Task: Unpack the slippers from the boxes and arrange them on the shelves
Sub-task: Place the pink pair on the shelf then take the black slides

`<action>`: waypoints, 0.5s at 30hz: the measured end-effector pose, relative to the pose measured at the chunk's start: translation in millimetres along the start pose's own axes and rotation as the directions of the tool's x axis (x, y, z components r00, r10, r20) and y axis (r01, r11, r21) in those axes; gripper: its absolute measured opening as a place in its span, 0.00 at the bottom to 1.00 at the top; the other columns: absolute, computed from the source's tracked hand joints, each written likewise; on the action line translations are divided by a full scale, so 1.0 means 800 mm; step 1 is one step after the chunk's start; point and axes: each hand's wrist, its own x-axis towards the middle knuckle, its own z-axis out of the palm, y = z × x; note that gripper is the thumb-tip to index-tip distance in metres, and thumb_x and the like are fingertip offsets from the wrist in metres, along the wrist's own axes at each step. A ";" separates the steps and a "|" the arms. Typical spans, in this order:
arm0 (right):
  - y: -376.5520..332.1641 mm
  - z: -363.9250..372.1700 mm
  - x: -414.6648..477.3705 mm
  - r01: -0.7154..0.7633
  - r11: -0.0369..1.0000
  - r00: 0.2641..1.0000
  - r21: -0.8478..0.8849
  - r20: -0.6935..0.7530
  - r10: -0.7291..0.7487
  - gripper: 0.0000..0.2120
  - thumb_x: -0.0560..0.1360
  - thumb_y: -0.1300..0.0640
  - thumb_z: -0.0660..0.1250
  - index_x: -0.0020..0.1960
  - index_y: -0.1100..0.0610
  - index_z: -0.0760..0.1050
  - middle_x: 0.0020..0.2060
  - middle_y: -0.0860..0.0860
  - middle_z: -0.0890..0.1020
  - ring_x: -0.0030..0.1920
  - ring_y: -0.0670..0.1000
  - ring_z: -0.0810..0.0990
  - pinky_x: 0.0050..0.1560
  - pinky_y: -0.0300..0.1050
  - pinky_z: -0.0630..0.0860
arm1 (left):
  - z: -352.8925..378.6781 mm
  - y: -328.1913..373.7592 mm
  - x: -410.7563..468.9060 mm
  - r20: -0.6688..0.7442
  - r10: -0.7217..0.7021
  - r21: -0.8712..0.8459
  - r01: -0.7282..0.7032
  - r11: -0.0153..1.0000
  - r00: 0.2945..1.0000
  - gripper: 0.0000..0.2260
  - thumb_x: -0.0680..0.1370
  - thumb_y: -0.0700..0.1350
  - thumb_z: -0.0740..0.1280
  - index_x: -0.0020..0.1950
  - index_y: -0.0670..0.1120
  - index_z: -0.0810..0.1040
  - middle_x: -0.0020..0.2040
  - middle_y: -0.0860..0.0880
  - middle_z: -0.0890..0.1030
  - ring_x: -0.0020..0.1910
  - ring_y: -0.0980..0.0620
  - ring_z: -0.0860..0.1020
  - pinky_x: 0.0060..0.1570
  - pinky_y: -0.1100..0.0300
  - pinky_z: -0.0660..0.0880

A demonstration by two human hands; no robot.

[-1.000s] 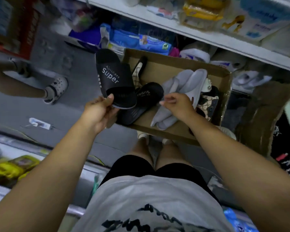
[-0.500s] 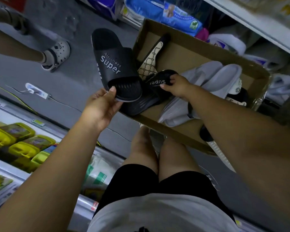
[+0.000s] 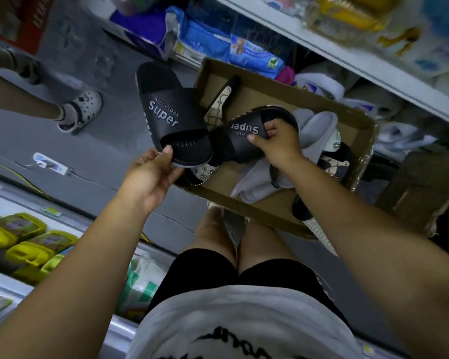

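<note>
My left hand [image 3: 151, 177] pinches the toe end of a black "Super" slipper [image 3: 170, 112], holding it just left of the open cardboard box [image 3: 353, 123]. The matching black slipper [image 3: 244, 136] is gripped by its strap in my right hand [image 3: 278, 146], raised above the box's near-left part. Inside the box lie grey slippers [image 3: 314, 125], a patterned beige-and-black slipper [image 3: 219, 107], and black slippers with jewelled trim [image 3: 335, 156]. The white shelf [image 3: 335, 53] runs above the box.
Blue and white packets [image 3: 218, 42] fill the bottom shelf behind the box. Another person's leg and white clog [image 3: 83, 107] stand on the grey floor at left. A display with yellow packs [image 3: 21, 239] lies at lower left. White slippers [image 3: 397, 136] sit right of the box.
My right hand went from the grey slippers to the second black slipper, took its strap and lifted it out of the pile. The left hand kept holding the first black slipper.
</note>
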 end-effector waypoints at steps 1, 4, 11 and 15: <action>0.003 -0.014 -0.013 0.001 0.998 0.998 0.067 -0.063 0.003 0.15 0.75 0.54 0.76 0.57 0.55 0.74 0.48 0.46 0.78 0.49 0.44 0.77 0.44 0.31 0.71 | 0.004 -0.002 -0.003 0.015 -0.008 0.013 0.008 1.000 1.000 0.06 0.83 0.38 0.63 0.48 0.42 0.77 0.54 0.40 0.85 0.54 0.44 0.85 0.53 0.51 0.83; 0.020 -0.052 -0.051 -0.016 0.964 0.968 0.264 -0.237 0.081 0.12 0.76 0.54 0.75 0.54 0.53 0.75 0.45 0.43 0.79 0.46 0.40 0.77 0.45 0.31 0.73 | 0.022 -0.008 -0.014 0.055 -0.027 0.070 0.023 0.997 0.998 0.09 0.83 0.38 0.64 0.45 0.43 0.81 0.54 0.40 0.85 0.54 0.43 0.84 0.53 0.50 0.83; 0.094 -0.101 -0.105 -0.092 0.511 0.875 0.855 -0.175 0.450 0.13 0.76 0.56 0.75 0.58 0.54 0.77 0.57 0.52 0.83 0.59 0.52 0.81 0.61 0.49 0.78 | 0.075 -0.043 -0.038 0.153 -0.114 0.212 0.080 0.974 0.982 0.07 0.83 0.39 0.64 0.59 0.42 0.79 0.52 0.46 0.86 0.50 0.50 0.85 0.46 0.59 0.83; 0.134 -0.098 -0.123 -0.187 0.377 0.876 0.907 -0.020 0.482 0.16 0.77 0.59 0.74 0.62 0.62 0.76 0.64 0.58 0.81 0.64 0.54 0.79 0.69 0.51 0.74 | 0.099 -0.071 -0.042 0.155 -0.184 0.255 0.141 0.957 0.971 0.06 0.83 0.38 0.64 0.56 0.43 0.80 0.54 0.45 0.86 0.52 0.50 0.85 0.46 0.58 0.83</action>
